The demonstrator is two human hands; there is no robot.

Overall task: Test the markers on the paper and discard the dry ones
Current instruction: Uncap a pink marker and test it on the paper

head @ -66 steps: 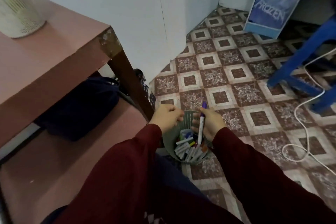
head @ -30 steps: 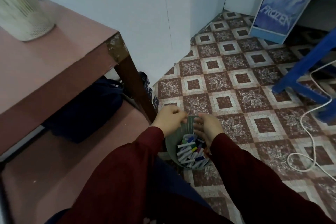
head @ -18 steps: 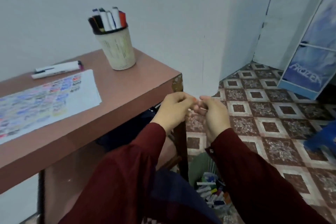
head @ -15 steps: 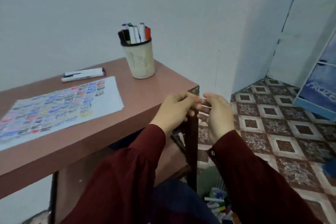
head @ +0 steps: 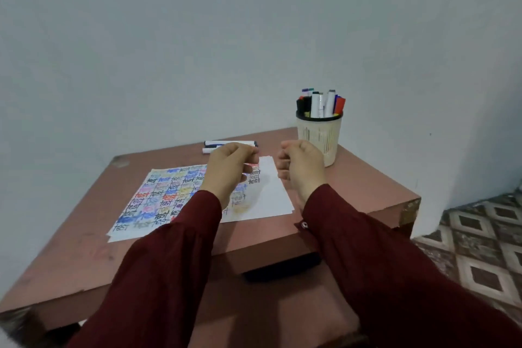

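Observation:
My left hand (head: 228,168) hovers over the far right part of the test paper (head: 169,198), its fingers loosely curved and holding nothing. To its right, my right hand (head: 300,168) hangs above the paper's blank right edge with its fingers curled into the palm, also empty. The sheet is covered with coloured "test" scribbles. A cream mesh cup (head: 320,135) with several capped markers (head: 320,103) stands at the table's far right, just behind my right hand. Two markers (head: 226,144) lie flat beyond the paper, partly hidden by my left hand.
The brown table (head: 353,189) stands against a pale wall, with its worn right corner (head: 409,209) near the patterned floor tiles (head: 480,248). A lower shelf (head: 268,305) shows under the tabletop, with a dark object on it.
The view swung up from the green bin of markers on the floor to the tabletop. The purple marker left my right hand, and both hands rose and moved apart over the paper.

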